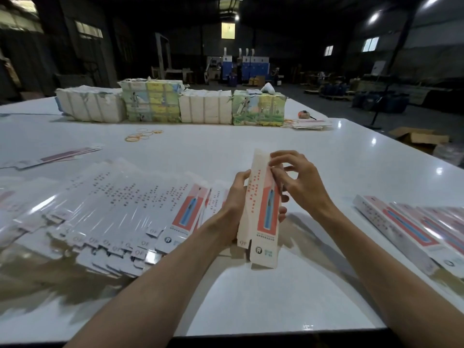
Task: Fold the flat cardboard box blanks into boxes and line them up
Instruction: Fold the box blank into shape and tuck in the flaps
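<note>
A wide white desk in a dim warehouse, seen from the head of the person working at it. Just below the middle of the view, two bare forearms reach in from six o'clock and hold one long, narrow box upright, a little tilted, above the desk. The box is white with a red panel and a blue picture on its front.

The left hand grips the box at mid-height from its nine o'clock side, thumb on the near edge, and its fingers curl round the back. The right hand is at the box's one o'clock, with bent fingertips pinching the top edge by the open flap. The bottom flaps of the box hang open.

At nine o'clock from the box, a fan of flat blanks lies overlapping on the desk. At three o'clock, a row of folded boxes lies side by side near the desk edge.

Further off at eleven o'clock lies a loose scatter of rubber bands. Along the far edge at twelve o'clock stand tied bundles of printed card, some white, some green and yellow. A few more loose blanks lie at ten o'clock.
</note>
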A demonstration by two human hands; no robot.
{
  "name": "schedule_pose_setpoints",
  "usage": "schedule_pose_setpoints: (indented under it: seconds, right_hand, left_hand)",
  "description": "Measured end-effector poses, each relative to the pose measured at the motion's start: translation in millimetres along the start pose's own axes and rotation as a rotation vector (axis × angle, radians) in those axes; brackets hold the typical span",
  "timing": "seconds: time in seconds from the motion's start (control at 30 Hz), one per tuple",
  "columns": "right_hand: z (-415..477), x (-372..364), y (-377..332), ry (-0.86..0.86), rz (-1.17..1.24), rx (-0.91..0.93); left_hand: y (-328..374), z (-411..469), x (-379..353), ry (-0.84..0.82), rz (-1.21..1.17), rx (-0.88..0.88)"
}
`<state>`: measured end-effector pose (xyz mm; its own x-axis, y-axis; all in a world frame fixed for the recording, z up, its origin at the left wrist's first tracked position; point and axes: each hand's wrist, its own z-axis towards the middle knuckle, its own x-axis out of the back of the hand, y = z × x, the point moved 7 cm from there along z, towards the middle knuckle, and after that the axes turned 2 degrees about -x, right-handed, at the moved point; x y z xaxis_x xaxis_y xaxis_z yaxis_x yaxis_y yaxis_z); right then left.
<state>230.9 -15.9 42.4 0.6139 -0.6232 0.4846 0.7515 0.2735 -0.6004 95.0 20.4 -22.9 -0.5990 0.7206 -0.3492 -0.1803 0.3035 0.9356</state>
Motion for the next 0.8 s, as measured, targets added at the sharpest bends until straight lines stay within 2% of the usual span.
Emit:
schedule_pose_setpoints:
  seconds: [0.17,0.43,0.67,0.8]
  right_hand:
    - [-6.2,-5.2,-4.8,0.006,-0.132,0.010]
    - [-3.1,-0.2,-6.0,-0.054,-0.052,0.006]
    - [3.4,8.9,0.1,-0.021,0.191,-0.152]
    - [4.0,17.8,7.1,-0.079,0.310,-0.286]
  left_hand:
    - [5.1,3.2,5.4,0.032,0.035,-0.064]
    - [2.5,6.6,3.2,-0.038,0.004,-0.059]
    - [-2.8,10.9,-2.3,-0.131,0.048,0.028]
    - [-2.1,10.9,-6.9,-0.197,0.129,0.057]
